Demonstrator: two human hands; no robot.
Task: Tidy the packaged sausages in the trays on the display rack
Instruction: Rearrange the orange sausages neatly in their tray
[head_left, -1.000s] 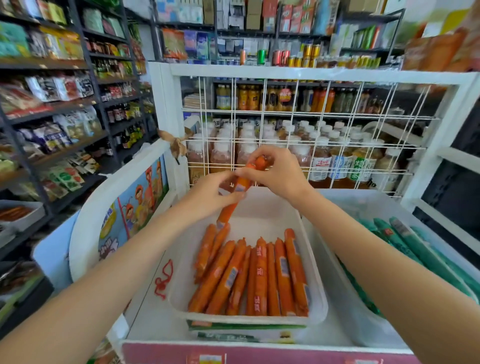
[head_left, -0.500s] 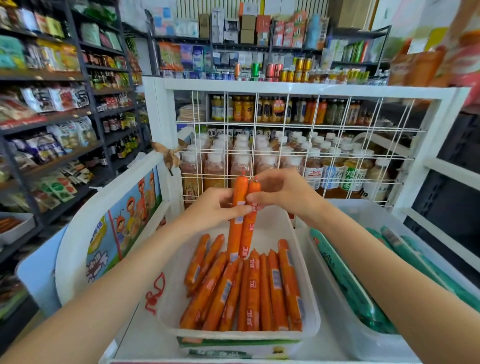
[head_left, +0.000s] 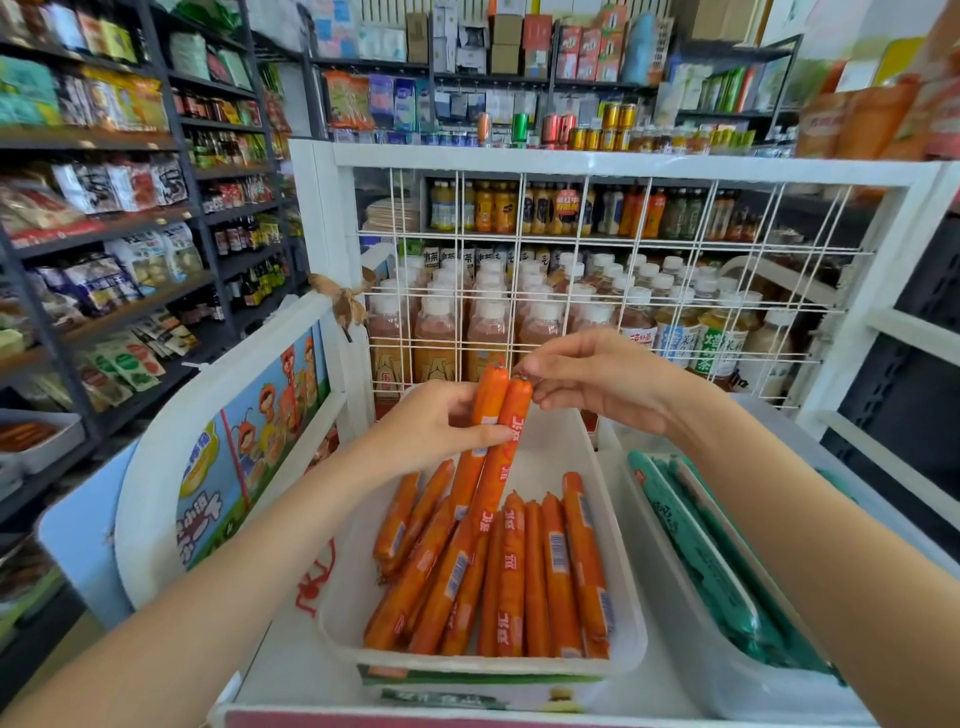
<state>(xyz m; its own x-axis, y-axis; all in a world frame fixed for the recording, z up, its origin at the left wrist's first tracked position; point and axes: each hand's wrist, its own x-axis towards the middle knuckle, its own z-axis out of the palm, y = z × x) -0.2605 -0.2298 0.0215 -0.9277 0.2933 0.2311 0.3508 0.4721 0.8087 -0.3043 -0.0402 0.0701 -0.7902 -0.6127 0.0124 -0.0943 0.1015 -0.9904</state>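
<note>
Orange plastic-wrapped sausages, a pair (head_left: 492, 441), stand tilted above the white plastic tray (head_left: 626, 613) of orange sausages. Left hand (head_left: 434, 428) curls around their middles; right hand (head_left: 597, 379) pinches one sausage's top tip.

Glossy, smooth orange plastic casing is seen on the two sausages (head_left: 493, 431) held between the hands. Beneath them, a white tray (head_left: 618, 519) of smooth translucent plastic is seen. Behind the hands, a white-coated wire grid (head_left: 587, 270) is seen.
</note>
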